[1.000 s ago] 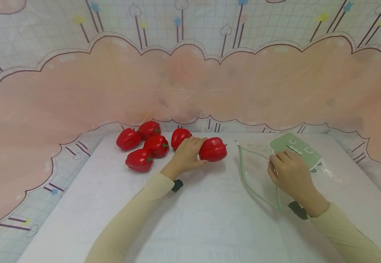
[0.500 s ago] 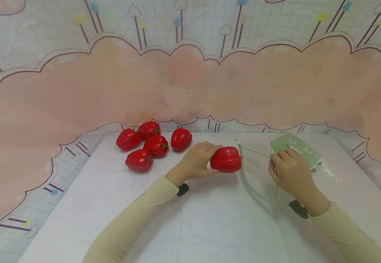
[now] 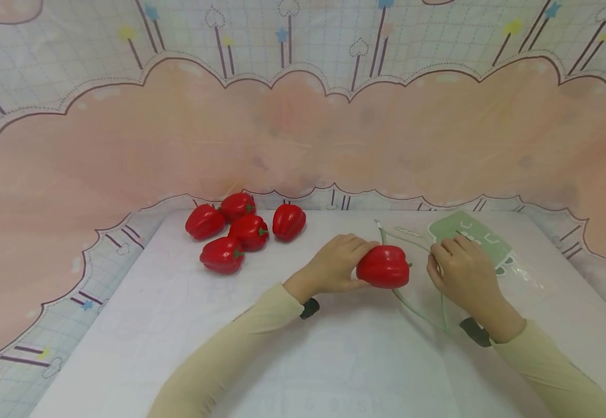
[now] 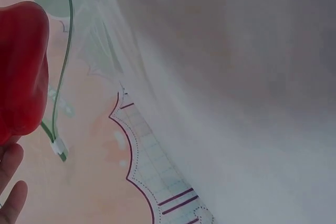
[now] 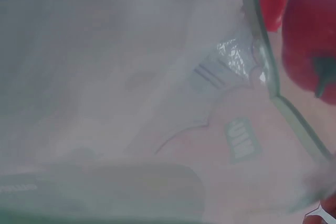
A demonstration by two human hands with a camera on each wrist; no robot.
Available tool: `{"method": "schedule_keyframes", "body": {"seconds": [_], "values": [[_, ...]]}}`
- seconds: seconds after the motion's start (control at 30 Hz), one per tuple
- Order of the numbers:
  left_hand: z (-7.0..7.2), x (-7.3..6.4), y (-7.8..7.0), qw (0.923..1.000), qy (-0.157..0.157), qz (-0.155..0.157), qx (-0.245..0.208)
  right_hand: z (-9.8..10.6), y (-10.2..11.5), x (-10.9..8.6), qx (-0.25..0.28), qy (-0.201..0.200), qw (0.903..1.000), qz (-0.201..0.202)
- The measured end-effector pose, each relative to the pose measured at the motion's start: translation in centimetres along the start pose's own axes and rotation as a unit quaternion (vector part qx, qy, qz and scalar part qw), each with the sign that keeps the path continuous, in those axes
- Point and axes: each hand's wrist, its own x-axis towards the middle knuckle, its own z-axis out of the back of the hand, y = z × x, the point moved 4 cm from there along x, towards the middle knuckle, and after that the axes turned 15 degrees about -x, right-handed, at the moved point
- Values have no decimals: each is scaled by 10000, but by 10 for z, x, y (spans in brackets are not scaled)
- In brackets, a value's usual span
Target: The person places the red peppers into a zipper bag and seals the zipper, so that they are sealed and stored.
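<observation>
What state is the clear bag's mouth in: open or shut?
Open: its green edges stand apart, one held by the right hand.

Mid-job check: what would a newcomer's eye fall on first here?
Most likely the glossy red pepper the left hand holds at the green-rimmed opening of a clear bag. Next, five more red peppers toward the far left of the white table. Then the right hand, gripping the bag's rim.
</observation>
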Motion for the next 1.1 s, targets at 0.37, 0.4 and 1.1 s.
{"method": "schedule_keyframes", "body": {"seconds": [0.37,0.4,1.1], "values": [[-14,16,-3,9992,258,227,197,1,0,0,-18,63,10000,10],[-15,17,-2,9990,294,260,219,1,0,0,-12,58,10000,13],[-31,30,3,9913,1038,769,253,11,3,4,125,-50,9999,17]]}}
